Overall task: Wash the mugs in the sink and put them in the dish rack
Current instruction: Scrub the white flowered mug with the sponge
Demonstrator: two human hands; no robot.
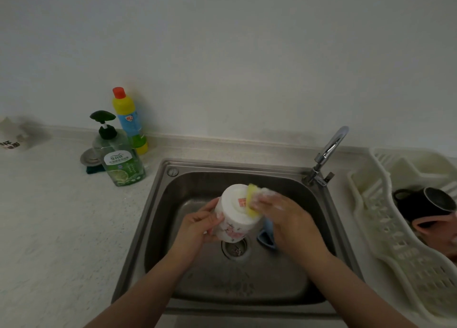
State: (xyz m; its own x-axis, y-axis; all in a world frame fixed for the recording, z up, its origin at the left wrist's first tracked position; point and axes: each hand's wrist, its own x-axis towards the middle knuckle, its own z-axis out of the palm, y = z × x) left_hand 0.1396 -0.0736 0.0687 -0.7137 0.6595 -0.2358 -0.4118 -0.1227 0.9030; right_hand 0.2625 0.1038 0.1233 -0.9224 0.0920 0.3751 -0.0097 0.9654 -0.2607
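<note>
Over the stainless-steel sink (158, 204), the left hand (197, 225) curled its fingers round a white floral ceramic mug (235, 215), base tilted up; the right hand (284, 212) pinched a soapy yellow sponge (252, 199) against that base.

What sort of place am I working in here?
Most likely a home kitchen counter: a steel sink with a faucet, a dish rack beside it, and a dish soap bottle against the wall.
</note>
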